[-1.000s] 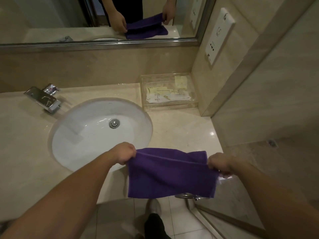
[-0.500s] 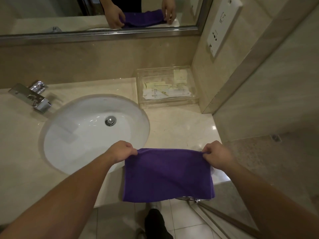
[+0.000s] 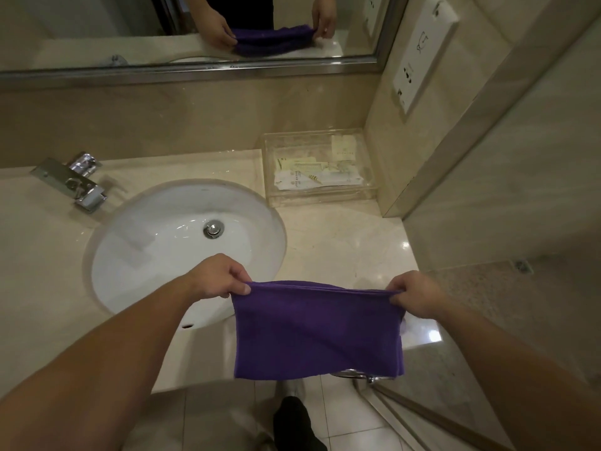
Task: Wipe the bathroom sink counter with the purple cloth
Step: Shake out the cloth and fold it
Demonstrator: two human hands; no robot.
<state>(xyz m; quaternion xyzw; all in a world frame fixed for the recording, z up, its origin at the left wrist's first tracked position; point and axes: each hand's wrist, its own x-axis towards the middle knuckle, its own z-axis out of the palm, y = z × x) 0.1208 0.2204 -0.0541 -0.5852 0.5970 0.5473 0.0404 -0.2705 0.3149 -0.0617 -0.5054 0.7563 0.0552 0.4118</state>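
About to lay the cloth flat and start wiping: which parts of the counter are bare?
Bare: the counter between the sink basin and the right wall, in front of the clear tray; also the strip left of the basin. Crowded: the back right corner with the tray, and around the faucet.

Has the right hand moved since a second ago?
Yes, slightly. Against the counter right edge, the right hand has shifted toward the back wall or upward, levelling the top edge of the purple cloth.

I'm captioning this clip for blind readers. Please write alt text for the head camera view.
Two bare hands, left and right, hold a purple cloth stretched by its top corners above a beige stone counter, beside an oval white sink.
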